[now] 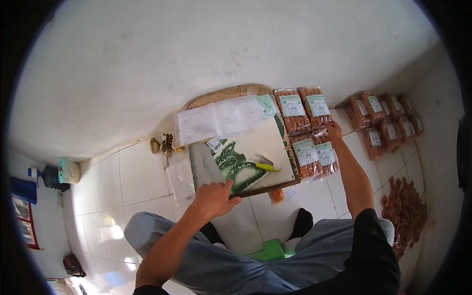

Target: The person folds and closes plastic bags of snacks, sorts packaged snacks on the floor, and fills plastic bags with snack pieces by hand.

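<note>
Watch the left hand [212, 199] first, at the near edge of the desk [260, 142], with thumb and index spread wide and nothing visible held; could jog the desk with a careless lean. Mind the lime-green tool [268, 167] just beyond, lying loose, and so likely to skid if knocked. Over now to the right hand [334, 131], with fingers at the corner of a labelled pack [317, 105] in the far row right beside the desk; cannot tell whether gripping or merely touching. Might shove the pack crooked by pushing there, or crumple the wrap by pinching hard. Look up to the clear bags [221, 118], perhaps slippery enough to fan out at a brush. On to textures: see scuffed green-and-white patches across the desk, glossy film tight over knobbly brown contents, blocky rectangular shapes. Spot further packs [392, 132], plump and shiny, out on glazed tiles [108, 172], near a smudged, matt wall [147, 73].
</note>
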Motion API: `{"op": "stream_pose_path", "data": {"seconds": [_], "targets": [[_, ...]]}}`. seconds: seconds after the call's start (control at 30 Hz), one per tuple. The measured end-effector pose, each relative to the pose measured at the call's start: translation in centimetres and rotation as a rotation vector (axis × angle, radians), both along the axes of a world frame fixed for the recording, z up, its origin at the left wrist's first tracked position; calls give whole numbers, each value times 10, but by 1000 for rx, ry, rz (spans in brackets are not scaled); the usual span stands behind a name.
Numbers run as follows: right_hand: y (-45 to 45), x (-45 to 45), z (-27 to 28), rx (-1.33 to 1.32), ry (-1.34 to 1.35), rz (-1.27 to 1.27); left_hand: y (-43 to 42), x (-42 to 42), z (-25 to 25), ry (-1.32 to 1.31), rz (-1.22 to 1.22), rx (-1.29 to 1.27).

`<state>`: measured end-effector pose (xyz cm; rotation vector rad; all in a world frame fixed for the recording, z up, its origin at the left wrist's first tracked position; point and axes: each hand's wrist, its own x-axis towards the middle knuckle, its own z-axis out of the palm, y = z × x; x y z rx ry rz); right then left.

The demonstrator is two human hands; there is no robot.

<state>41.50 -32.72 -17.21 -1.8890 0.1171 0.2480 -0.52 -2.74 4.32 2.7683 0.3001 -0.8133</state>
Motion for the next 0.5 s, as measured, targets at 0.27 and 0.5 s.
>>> {"op": "stream_pose_path", "data": {"seconds": [0.27,0.5], "targets": [[-2,-20,36,-70,206,-69,-5,-6,-19,-43,-66,-27],[57,-40,29,-328,-404,94,-22,-6,-19,36,-108,6]]}}
